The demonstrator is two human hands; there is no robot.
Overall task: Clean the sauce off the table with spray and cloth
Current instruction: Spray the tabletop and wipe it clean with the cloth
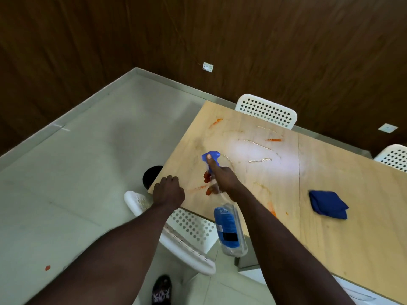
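Observation:
My right hand (222,179) grips a clear spray bottle (229,230) with a blue label and blue trigger head (211,157), held over the near left part of the light wooden table (330,172). Orange-red sauce streaks (274,139) and smears (198,188) lie across the tabletop, with wet lines of liquid (259,160) among them. My left hand (168,191) rests with curled fingers on the table's left corner and holds nothing. A folded blue cloth (328,204) lies on the table to the right, apart from both hands.
White perforated chairs stand at the near side (182,234), the far side (266,111) and the far right (394,157). A dark round bin (150,176) sits on the floor by the table corner. A red spot (47,267) marks the pale floor. Brown wood walls stand behind.

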